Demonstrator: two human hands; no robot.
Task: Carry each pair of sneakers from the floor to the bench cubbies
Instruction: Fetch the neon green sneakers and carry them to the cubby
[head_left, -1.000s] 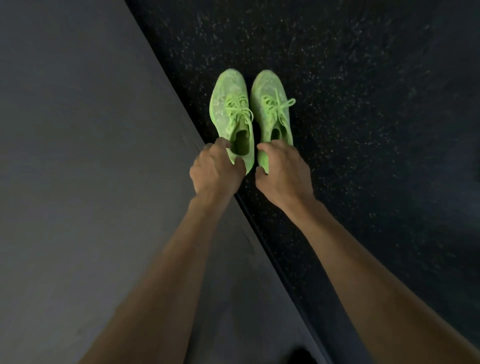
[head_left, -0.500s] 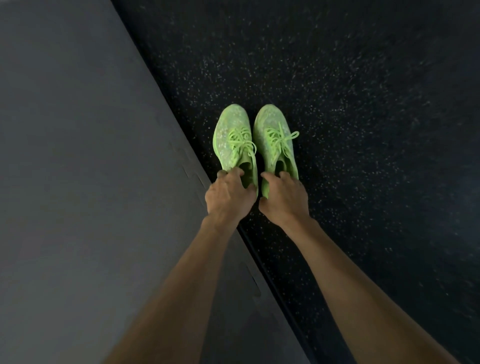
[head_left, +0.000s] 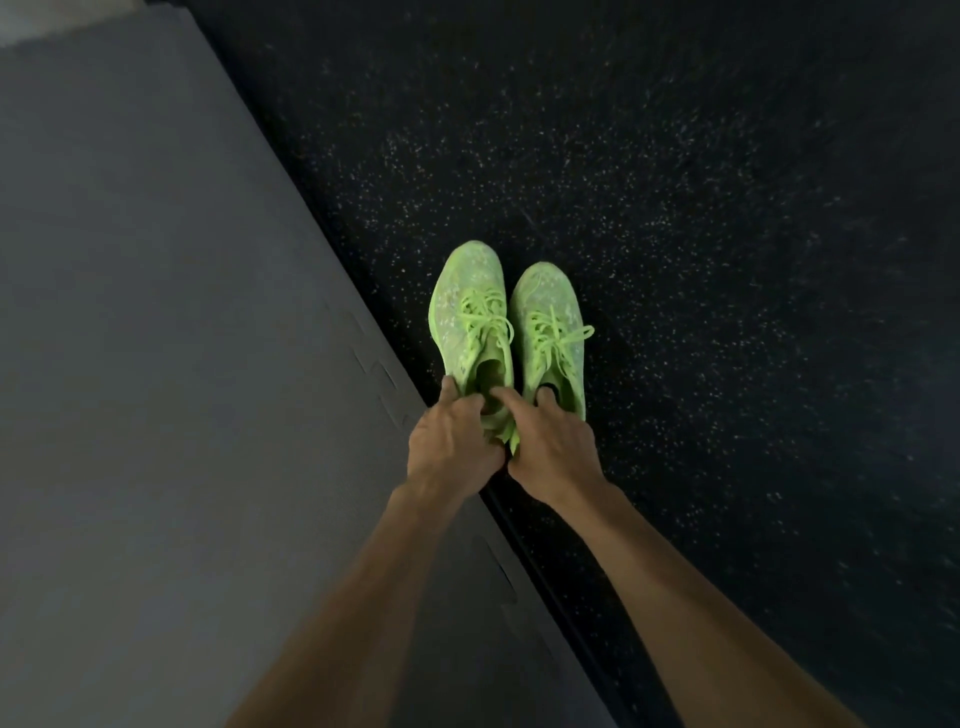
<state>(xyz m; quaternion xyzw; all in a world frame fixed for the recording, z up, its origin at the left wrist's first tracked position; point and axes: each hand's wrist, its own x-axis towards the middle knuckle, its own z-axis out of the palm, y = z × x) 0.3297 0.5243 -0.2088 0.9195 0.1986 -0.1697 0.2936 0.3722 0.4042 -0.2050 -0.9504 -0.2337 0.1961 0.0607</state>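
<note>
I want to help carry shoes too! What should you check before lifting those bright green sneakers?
1. Left hand grips the left sneaker at its heel: ok.
2. Right hand has a finger hooked in the opening of the right sneaker: ok.
3. Sneakers side by side, toes pointing the same way: ok.
4. Laces tied in bows, not trailing: ok.
5. Nothing else lying on the dark speckled floor near them: ok.
6. Clear way to the bench cubbies: cannot tell, they are not in view.
</note>
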